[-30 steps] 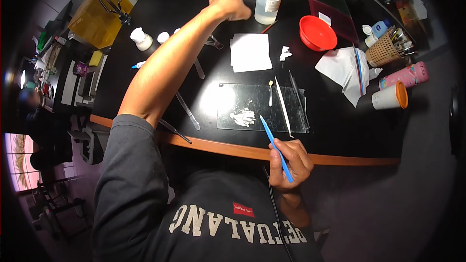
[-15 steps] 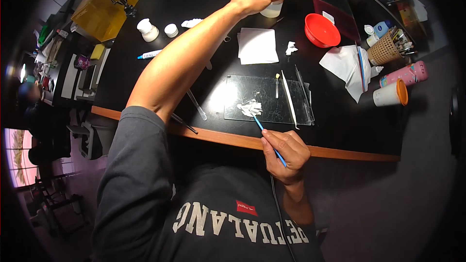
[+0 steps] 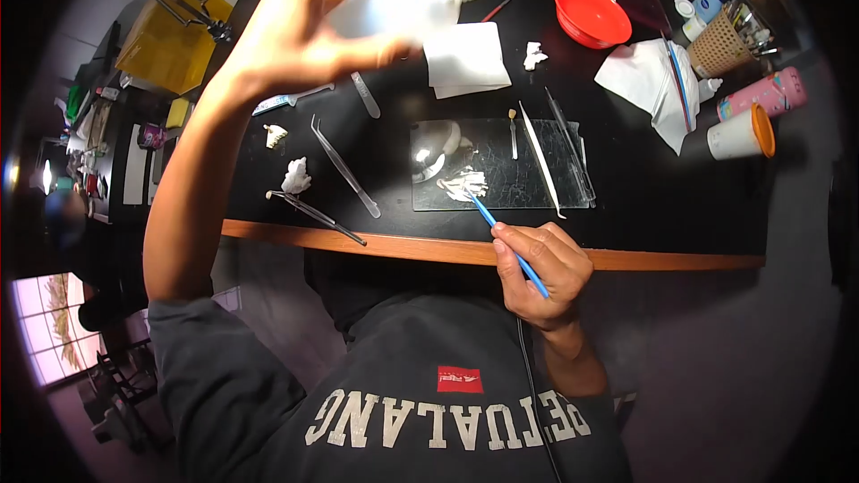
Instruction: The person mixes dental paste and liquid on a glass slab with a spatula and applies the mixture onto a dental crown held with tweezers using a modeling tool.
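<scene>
The left hand (image 3: pixel 277 46) is closed around a translucent plastic bottle (image 3: pixel 394 7), which is held tilted above the black counter (image 3: pixel 662 215); part of the counter is hidden by the left hand and forearm. A slim blue tool (image 3: pixel 510 246) is pinched in the right hand (image 3: pixel 548 273), its tip at streaky white paste (image 3: pixel 463 185) on a rectangular glass plate (image 3: pixel 429 199). Metal tweezers (image 3: pixel 344 166) are positioned left of the plate. Smooth white paper squares (image 3: pixel 467 61) and a round red bowl (image 3: pixel 591 18) are located beyond it.
</scene>
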Available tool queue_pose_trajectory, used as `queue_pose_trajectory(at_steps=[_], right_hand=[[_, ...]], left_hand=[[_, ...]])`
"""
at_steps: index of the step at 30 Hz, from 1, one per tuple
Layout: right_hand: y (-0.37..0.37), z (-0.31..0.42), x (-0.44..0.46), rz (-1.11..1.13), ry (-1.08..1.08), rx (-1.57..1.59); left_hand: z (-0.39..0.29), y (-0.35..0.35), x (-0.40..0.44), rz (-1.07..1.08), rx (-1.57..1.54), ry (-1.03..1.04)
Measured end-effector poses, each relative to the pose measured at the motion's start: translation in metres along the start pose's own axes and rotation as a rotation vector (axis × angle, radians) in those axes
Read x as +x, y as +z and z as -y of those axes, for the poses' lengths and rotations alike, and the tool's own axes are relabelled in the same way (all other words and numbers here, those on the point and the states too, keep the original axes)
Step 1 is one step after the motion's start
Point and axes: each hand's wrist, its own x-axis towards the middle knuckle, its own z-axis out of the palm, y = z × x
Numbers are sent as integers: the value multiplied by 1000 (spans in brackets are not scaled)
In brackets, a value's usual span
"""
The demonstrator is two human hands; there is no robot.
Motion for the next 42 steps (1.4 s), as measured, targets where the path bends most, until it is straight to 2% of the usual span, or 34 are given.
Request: queue_pose_trajectory(at_steps=[2, 4, 5, 8, 18, 21, 42], right_hand=[[-2, 1, -1, -29, 27, 29], [-3, 2, -1, -36, 53, 44], [-4, 2, -1, -38, 75, 58], [-3, 3, -2, -43, 98, 71], [-3, 2, -4, -51, 94, 54], [-2, 1, -5, -63, 83, 42], [-3, -1, -4, -83, 51, 45]], left_hand=[[-19, -6, -13, 156, 260, 182], [-38, 11, -35, 227, 303, 23], [-48, 16, -45, 274, 421, -17], [-61, 26, -56, 398, 541, 25], [-73, 57, -64, 404, 814, 107], [-73, 60, -64, 461, 774, 59], [-76, 65, -62, 481, 789, 41]])
